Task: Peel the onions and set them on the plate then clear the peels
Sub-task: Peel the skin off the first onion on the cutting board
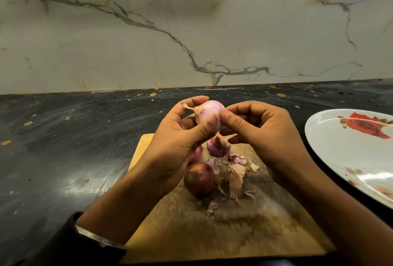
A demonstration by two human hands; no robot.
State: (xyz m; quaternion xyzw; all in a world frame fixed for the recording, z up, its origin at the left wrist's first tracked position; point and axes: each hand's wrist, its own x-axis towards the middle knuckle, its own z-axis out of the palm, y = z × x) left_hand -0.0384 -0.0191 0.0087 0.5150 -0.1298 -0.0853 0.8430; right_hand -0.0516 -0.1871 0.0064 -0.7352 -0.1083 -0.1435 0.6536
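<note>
My left hand [180, 138] grips a pale pink, mostly peeled onion [209, 110] above the wooden cutting board [191, 227]. My right hand [261, 136] pinches the onion's right side with thumb and fingers. Below them on the board lie a purple onion [217, 148], a dark unpeeled onion [198, 178], and a third one [196, 155] partly hidden behind my left hand. Loose papery peels [236, 176] are scattered beside them. A white plate [348, 153] with a red rose print sits at the right, with no onions on its visible part.
The dark stone counter [63, 138] carries orange specks and smears. A marble-patterned wall [191, 31] rises behind it. The plate runs off the right edge of the view.
</note>
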